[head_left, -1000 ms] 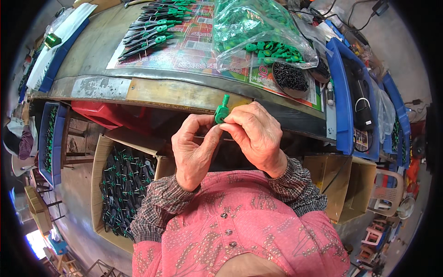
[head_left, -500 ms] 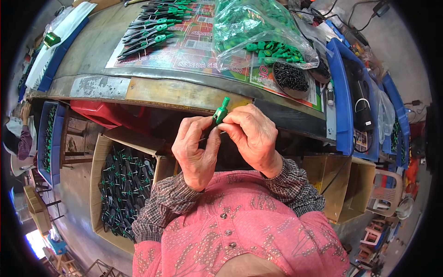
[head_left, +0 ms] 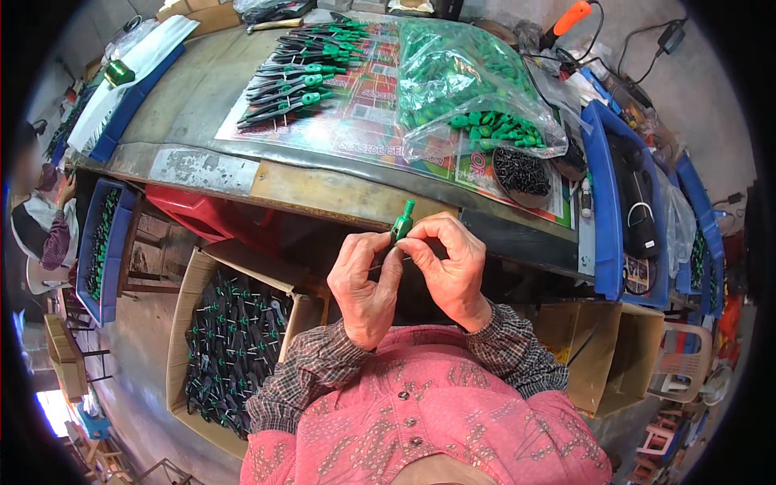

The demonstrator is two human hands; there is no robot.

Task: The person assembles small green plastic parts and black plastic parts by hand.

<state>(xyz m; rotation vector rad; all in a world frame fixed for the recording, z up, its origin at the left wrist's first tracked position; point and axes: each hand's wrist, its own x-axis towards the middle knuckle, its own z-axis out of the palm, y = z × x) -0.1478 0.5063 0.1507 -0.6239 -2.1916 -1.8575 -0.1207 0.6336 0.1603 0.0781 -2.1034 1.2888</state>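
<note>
- Close in, the left hand (head_left: 362, 283) has thumb and forefinger nipped together on the lower end of a green piece (head_left: 403, 222), the other fingers curled in behind.
- Opposite, the right hand (head_left: 453, 263) is pinching too, thumb and forefinger closed at the same lower end; no daylight to speak of between tips and piece.
- There's the change: a second ago the piece showed its round, flat side, and now a narrower edge faces up. It's been turned in the fingers, and neither hand has let go, so I'd judge this piece is still being worked.
- It sits just in front of the table edge, ridged stem pointing up and away. Something thin and pale peeks out below the left fingertips, too small to name.
- Down to the left, an open carton (head_left: 249, 261) of black-and-green pieces (head_left: 234, 339); over to the right, another carton (head_left: 626, 347).
- Up on the table (head_left: 194, 121), a dish of small dark parts (head_left: 521, 171), then a clear bag (head_left: 461, 65) of green parts, beside a row of black-and-green assemblies (head_left: 299, 73).
- The view has tipped farther out, and an orange-handled tool (head_left: 571, 18) has come into sight at the back.
</note>
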